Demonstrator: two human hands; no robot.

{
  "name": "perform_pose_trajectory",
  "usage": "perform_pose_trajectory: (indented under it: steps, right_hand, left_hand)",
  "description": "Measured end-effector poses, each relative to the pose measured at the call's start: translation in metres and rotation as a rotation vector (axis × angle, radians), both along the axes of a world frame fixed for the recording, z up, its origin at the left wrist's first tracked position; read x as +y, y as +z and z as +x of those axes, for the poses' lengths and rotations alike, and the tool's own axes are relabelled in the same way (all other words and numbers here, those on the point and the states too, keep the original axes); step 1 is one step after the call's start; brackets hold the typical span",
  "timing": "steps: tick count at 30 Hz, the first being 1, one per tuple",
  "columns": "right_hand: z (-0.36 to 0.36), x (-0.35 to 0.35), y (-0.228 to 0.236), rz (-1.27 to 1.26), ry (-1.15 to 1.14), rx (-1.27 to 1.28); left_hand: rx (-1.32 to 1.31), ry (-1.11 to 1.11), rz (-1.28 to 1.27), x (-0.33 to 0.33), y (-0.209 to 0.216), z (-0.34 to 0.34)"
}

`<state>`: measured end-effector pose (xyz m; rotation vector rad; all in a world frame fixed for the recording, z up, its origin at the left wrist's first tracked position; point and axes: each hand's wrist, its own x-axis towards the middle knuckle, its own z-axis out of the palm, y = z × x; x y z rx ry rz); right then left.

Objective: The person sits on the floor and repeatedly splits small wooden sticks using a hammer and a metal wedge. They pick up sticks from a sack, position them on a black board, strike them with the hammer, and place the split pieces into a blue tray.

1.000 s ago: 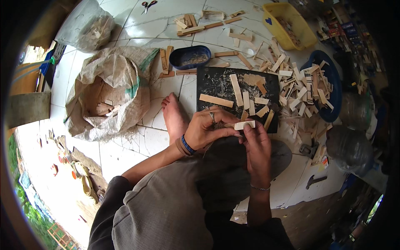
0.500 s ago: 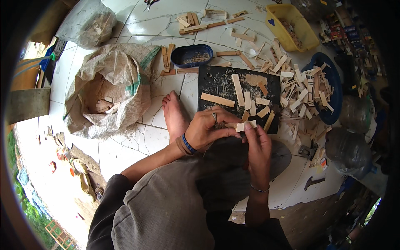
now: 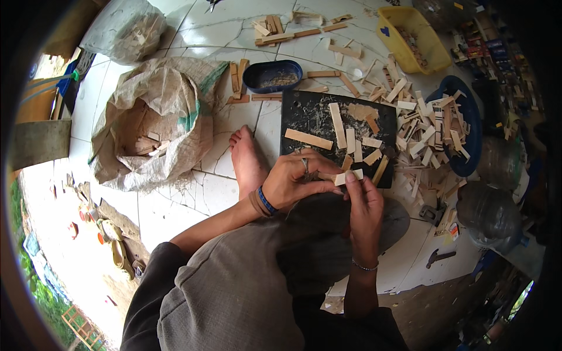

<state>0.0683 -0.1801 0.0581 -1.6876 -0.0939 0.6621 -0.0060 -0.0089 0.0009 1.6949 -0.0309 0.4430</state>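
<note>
Between both hands is a small pale wood piece [image 3: 349, 176], above my knee at the near edge of a black board [image 3: 290, 117]. My left hand [image 3: 295, 180] grips its left end with thumb and fingers, though the fingertips are partly hidden. On the right end, my right hand [image 3: 364, 198] pinches it, thumb on top. Several loose wood strips lie on the board just beyond my hands, among them a long upright strip [image 3: 338, 125] and a long level strip [image 3: 308, 139]. Shavings and glue-like smears cover the board's dark surface.
A heap of wood offcuts [image 3: 418, 131] spreads right of the board, against a blue basin [image 3: 471, 149]. An open woven sack [image 3: 158, 126] stands left. Behind are a blue oval tray [image 3: 249, 82] and a yellow tub [image 3: 430, 50]. A hammer [image 3: 439, 256] lies at right.
The view has shifted very slightly. Both hands keep the same hold on the small wood piece, and nothing else has visibly moved.
</note>
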Motion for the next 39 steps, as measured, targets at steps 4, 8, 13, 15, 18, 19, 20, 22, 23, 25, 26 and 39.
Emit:
perform_pose_trajectory:
  steps: [4, 8, 13, 15, 18, 19, 20, 22, 23, 25, 26, 39]
  right_hand:
    - [0.0, -0.001, 0.001, -0.032, -0.016, 0.041]
    - [0.001, 0.0, 0.002, -0.04, -0.014, -0.011]
    - [-0.001, -0.001, 0.005, -0.063, -0.029, 0.047]
    - [-0.001, 0.0, 0.005, -0.044, -0.026, 0.037]
    - [-0.001, 0.002, 0.005, -0.031, -0.025, 0.015]
    - [-0.001, 0.002, 0.005, -0.018, -0.024, 0.029]
    - [-0.002, 0.002, 0.005, -0.034, -0.024, 0.017]
    - [-0.002, 0.002, 0.006, -0.02, -0.03, 0.047]
    - [-0.003, 0.002, 0.006, -0.031, -0.026, 0.028]
    - [-0.003, 0.002, 0.006, 0.016, -0.015, 0.034]
    - [-0.003, 0.002, 0.006, -0.021, -0.017, 0.03]
    - [-0.004, 0.002, 0.001, 0.008, -0.016, 0.008]
  left_hand:
    - [0.003, -0.039, 0.047, 0.004, 0.004, 0.0]
    - [-0.004, 0.128, 0.073, 0.02, 0.01, 0.003]
    - [0.063, 0.368, 0.69, 0.071, 0.002, 0.025]
    - [0.125, 0.347, 0.841, 0.081, -0.002, 0.031]
    - [0.174, 0.313, 0.993, 0.082, -0.007, 0.037]
    - [0.16, 0.305, 1.009, 0.082, -0.008, 0.04]
    - [0.133, 0.3, 1.031, 0.082, -0.01, 0.044]
    - [0.118, 0.28, 1.095, 0.081, -0.013, 0.049]
    - [0.133, 0.266, 1.136, 0.08, -0.016, 0.051]
    - [0.117, 0.253, 1.197, 0.082, -0.02, 0.053]
    - [0.086, 0.253, 1.218, 0.083, -0.021, 0.053]
    - [0.188, 0.145, 0.152, 0.086, -0.005, 0.042]
